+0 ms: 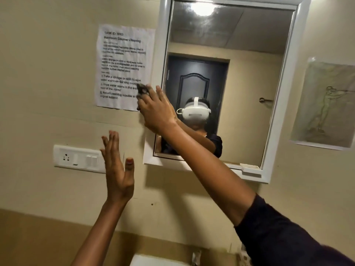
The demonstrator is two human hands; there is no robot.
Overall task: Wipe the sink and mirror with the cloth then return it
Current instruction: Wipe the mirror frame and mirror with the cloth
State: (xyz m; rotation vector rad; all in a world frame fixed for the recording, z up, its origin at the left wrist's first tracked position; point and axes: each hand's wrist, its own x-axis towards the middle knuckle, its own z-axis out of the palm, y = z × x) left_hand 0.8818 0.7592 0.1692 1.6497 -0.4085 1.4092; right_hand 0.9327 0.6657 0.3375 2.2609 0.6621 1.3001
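Note:
A white-framed mirror (pixel 249 54) hangs on the beige wall ahead. My right hand (pixel 155 110) reaches up to the mirror's left frame edge and presses a small dark cloth (pixel 143 90) against it; only the cloth's top shows past my fingers. My left hand (pixel 118 169) is raised in front of the wall below and left of the mirror, palm flat, fingers apart, holding nothing. A white corner of the sink (pixel 153 261) peeks in at the bottom edge; the rest is out of view.
A printed instruction sheet (pixel 123 64) is taped to the wall left of the mirror. A white socket and switch plate (pixel 78 158) sits below it. A taped drawing (pixel 324 106) hangs right of the mirror. The mirror reflects a dark door and a person.

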